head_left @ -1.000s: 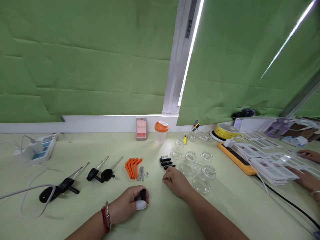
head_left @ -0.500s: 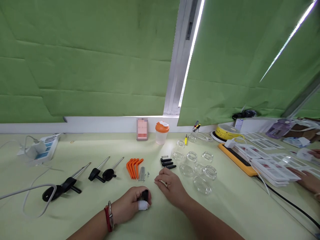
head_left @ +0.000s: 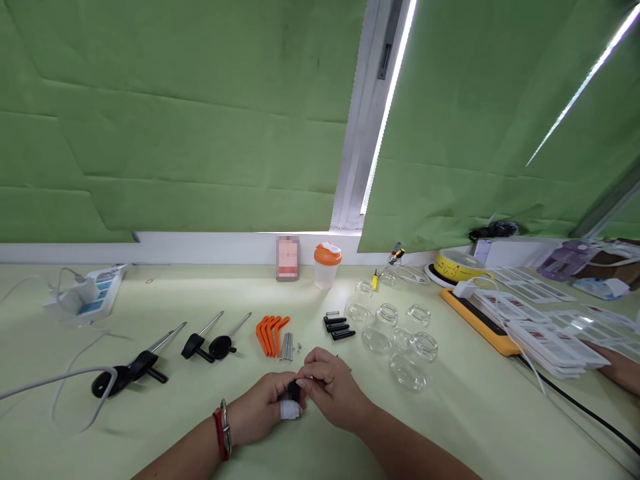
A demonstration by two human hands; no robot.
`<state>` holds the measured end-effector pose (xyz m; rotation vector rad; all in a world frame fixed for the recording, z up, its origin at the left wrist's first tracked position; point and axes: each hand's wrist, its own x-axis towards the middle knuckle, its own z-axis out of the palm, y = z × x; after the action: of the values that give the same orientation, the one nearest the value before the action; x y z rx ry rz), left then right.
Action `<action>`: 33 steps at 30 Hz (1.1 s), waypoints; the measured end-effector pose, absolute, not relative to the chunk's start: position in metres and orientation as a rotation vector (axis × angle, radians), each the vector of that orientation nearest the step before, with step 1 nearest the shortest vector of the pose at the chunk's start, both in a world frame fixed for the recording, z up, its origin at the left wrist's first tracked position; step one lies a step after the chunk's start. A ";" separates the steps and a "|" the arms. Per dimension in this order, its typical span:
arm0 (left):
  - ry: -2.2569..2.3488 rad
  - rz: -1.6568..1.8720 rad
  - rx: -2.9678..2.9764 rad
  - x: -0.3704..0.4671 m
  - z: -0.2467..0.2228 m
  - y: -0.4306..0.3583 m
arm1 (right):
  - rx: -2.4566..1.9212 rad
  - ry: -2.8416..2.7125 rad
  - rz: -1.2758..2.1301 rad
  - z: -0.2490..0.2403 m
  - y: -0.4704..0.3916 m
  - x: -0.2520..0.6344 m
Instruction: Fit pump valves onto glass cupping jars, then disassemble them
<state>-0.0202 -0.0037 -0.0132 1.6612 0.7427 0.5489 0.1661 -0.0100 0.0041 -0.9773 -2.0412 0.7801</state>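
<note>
My left hand (head_left: 263,407), its thumb wrapped in white tape, is closed around a small black plastic part (head_left: 294,391). Fingers of my right hand (head_left: 333,390) are pinched together against the top of that part; whatever is between the fingertips is too small to make out. Past the knuckles of my right hand a bit of a coil spring (head_left: 345,363) peeks out. Just beyond my hands lie long screws (head_left: 287,347), tiny metal pieces (head_left: 299,348) and bent orange plastic pieces (head_left: 271,335). Slim black parts (head_left: 340,328) lie farther right with springs (head_left: 333,313) behind them.
Several clear glass jars (head_left: 377,339) stand to the right. Black pieces with metal rods (head_left: 145,363) lie left, near a white cable (head_left: 90,371). An orange-lidded cup (head_left: 327,265) and a phone (head_left: 287,259) are at the back. An orange power strip (head_left: 480,322) borders stacked white trays (head_left: 543,343).
My right hand has moved left and nearer, and its fingertips now meet the black part in my left hand. The spring behind my right hand has come into sight.
</note>
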 end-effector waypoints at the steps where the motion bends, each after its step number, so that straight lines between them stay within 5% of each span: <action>1: 0.747 0.549 1.658 -0.020 -0.013 -0.004 | -0.977 -2.043 0.783 0.004 -0.010 0.166; 15: 0.783 0.528 1.682 -0.019 -0.005 -0.005 | -1.015 -2.060 0.729 0.007 -0.005 0.172; 24: 0.823 0.497 1.686 -0.019 0.002 -0.006 | -1.673 -2.121 0.453 -0.003 0.022 0.220; 33: 0.825 0.503 1.669 -0.018 0.004 -0.007 | -1.697 -2.226 0.362 -0.013 0.022 0.219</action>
<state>-0.0181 -0.0070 0.0038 1.6688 0.8246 0.5027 0.2188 0.0219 -0.0129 -1.6974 -2.2259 0.3619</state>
